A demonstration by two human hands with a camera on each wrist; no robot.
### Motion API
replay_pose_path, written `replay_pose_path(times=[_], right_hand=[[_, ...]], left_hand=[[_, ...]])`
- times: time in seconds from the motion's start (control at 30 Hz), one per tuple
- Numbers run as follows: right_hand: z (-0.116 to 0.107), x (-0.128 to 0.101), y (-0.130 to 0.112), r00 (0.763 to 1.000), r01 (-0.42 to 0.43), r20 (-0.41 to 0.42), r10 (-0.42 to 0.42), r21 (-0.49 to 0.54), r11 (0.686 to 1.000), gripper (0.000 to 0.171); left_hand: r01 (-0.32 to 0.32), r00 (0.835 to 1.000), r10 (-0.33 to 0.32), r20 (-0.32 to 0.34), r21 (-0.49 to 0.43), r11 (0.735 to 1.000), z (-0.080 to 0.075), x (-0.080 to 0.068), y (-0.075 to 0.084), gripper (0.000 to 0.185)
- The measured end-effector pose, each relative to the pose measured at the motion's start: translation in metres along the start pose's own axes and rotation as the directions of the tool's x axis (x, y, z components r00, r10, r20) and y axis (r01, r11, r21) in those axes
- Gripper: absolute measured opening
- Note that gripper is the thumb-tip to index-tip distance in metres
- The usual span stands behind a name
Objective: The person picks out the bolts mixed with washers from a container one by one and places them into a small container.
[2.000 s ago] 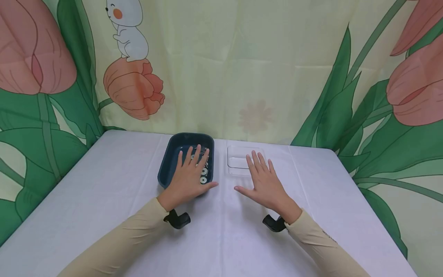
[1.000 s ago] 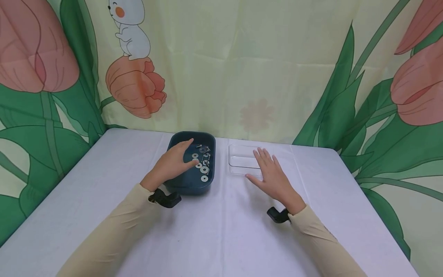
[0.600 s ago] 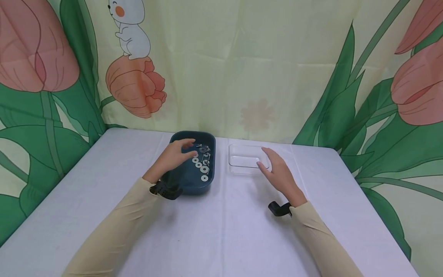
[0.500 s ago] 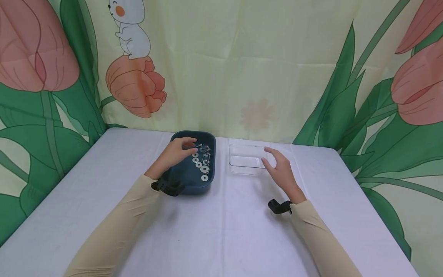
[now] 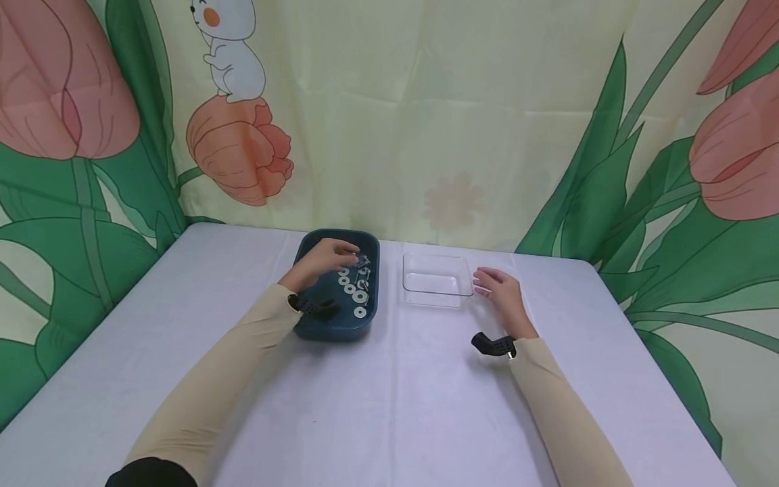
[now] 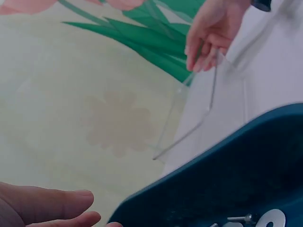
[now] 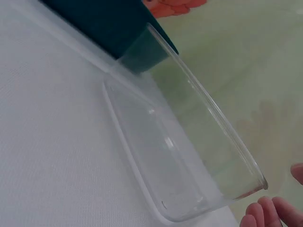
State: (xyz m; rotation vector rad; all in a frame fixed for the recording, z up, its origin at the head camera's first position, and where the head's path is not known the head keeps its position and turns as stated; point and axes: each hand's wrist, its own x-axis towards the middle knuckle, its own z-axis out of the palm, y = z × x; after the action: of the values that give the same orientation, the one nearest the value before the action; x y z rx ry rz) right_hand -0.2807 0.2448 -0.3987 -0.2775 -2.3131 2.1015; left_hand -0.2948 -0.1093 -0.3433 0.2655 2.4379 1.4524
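My left hand (image 5: 322, 260) hovers over the left part of a dark blue tray (image 5: 336, 333), fingers loosely extended and holding nothing. Several white washers (image 5: 360, 296) and small metal screws (image 6: 242, 219) lie in that tray, mostly along its right half. To the right of it stands a clear plastic box (image 5: 436, 283). Beside the box's right wall is my right hand (image 5: 502, 296), fingers slightly bent and pointing left, fingertips right at the rim. In the right wrist view its thumb (image 7: 298, 173) stands apart from the fingers (image 7: 267, 212), close to the box's corner.
A white cloth covers the table (image 5: 389, 406). Behind it hangs a curtain (image 5: 377, 135) printed with tulips and a white animal. Black wrist cameras (image 5: 493, 344) sit on both wrists. A black rounded shape (image 5: 152, 473) shows at the bottom left.
Both hands were spread flat in the air. The left hand has moved in over the tray; the right has shifted right, to the clear box's right side. Tray and box stay put.
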Motion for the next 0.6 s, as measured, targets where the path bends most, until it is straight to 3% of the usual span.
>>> replay_pose_path(times=[0.1, 0.27, 0.43, 0.6], right_hand=[[0.0, 0.002, 0.0, 0.994, -0.112, 0.035, 0.108, 0.125, 0.986, 0.047], [0.003, 0.002, -0.002, 0.974, -0.224, 0.059, 0.217, 0.195, 0.955, 0.046], [0.005, 0.0, -0.004, 0.964, -0.266, 0.063, 0.259, 0.206, 0.942, 0.051], [0.005, 0.0, -0.003, 0.964, -0.267, 0.053, 0.261, 0.206, 0.942, 0.042]], left_hand=[[0.031, 1.0, -0.031, 0.002, 0.03, 0.999, 0.006, 0.007, -0.003, 0.042], [0.093, 0.996, -0.093, -0.004, 0.059, 0.994, 0.018, 0.015, -0.008, 0.041], [0.153, 0.988, -0.154, 0.007, 0.092, 0.984, 0.024, 0.02, -0.014, 0.032], [0.211, 0.973, -0.223, 0.058, 0.162, 0.964, 0.029, 0.02, -0.016, 0.024]])
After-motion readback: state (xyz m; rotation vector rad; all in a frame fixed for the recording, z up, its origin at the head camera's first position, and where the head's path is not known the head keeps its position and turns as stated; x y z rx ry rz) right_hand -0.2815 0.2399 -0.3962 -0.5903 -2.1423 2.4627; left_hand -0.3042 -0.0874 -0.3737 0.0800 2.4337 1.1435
